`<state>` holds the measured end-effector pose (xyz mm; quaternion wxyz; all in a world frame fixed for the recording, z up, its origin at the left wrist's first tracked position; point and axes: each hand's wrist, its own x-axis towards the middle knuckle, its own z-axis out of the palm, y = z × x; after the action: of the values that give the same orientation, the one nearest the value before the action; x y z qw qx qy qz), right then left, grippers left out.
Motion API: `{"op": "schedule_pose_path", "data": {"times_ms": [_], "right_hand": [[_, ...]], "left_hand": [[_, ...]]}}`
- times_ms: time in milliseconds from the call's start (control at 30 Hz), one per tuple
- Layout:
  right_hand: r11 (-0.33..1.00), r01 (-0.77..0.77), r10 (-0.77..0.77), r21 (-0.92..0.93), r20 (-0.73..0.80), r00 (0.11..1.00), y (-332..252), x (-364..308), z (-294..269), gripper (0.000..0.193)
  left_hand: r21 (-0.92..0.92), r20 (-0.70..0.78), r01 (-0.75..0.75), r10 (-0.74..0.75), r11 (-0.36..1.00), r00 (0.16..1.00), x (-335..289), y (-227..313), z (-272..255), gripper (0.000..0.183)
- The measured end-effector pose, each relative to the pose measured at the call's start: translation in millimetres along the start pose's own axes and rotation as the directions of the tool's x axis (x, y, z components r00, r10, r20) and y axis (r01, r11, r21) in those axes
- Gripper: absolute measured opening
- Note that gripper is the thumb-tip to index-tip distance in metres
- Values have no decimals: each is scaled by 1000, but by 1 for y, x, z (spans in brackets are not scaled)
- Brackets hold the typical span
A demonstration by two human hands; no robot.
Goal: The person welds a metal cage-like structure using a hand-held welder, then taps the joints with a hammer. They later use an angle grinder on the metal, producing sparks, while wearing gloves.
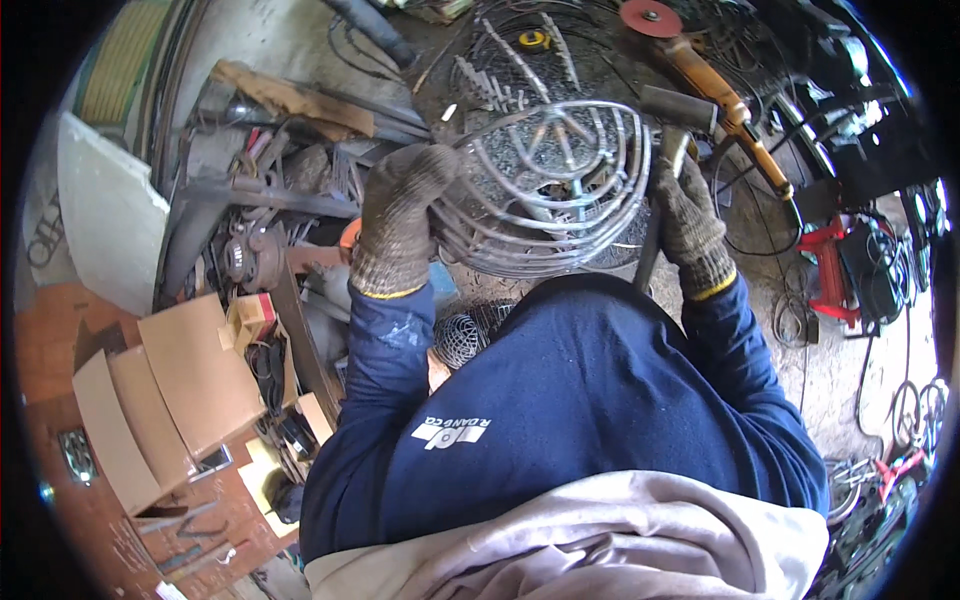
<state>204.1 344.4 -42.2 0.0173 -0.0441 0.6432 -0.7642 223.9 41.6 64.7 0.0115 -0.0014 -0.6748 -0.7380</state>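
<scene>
A round cage of bent metal rods (545, 240), basket-like with several curved rings, is held up in front of me. My left hand (405, 212), in a brown knitted glove, is closed on its left rim; the fingertips are partly hidden. In my right hand (690, 222), gloved the same way, is a hammer (678, 108), its head up and its handle running down through my fist. That fist is just right of the cage; whether it touches the rods I cannot tell.
An orange angle grinder (715, 88) with a red disc lies at the far right. Beyond the cage are a yellow tape measure (533, 40) and loose metal pieces. Scrap metal and a wooden piece (290, 98) crowd the left. An opened cardboard box (195, 385) stands lower left.
</scene>
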Motion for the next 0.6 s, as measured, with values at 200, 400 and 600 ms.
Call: {"op": "schedule_pose_path", "data": {"times_ms": [200, 400, 600], "right_hand": [[980, -18, 24, 197, -27, 999, 7, 14, 0, 37], [980, -70, 66, 185, 26, 997, 20, 20, -9, 40], [944, -137, 110, 299, 106, 988, 2, 19, -8, 31]], "left_hand": [[-214, -128, 16, -44, 977, 991, 11, -34, -30, 24], [-412, 84, 33, 2, 911, 996, 1, -37, -18, 21], [79, -29, -123, 126, 989, 992, -4, -54, -36, 39]]}}
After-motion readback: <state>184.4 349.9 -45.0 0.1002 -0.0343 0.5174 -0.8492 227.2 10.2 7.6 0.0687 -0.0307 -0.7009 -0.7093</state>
